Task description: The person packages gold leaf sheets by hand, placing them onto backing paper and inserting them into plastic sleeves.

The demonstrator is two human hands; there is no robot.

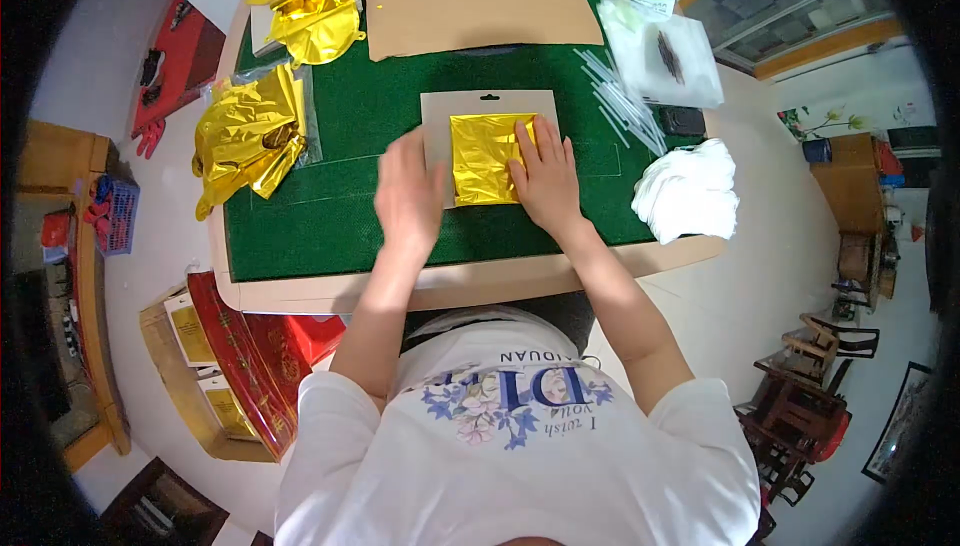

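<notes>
A folded gold foil sheet (484,171) lies on a pale grey card (437,111) with a hanging slot at its top edge. My right hand (548,178) is open and lies flat over the right side of the foil, fingers stretched out. At the card's left edge is my left hand (408,194), a little blurred, its thumb apart from the fingers and nothing seen in it. The card rests on a green mat (340,201) that covers the table top.
Crumpled gold foil (250,131) sits at the left, with more gold foil (318,21) behind it. A cardboard sheet (480,6) lies at the back. To the right are clear thin sticks (620,104), plastic bags (660,51), a dark box (683,122) and a white cloth (688,191).
</notes>
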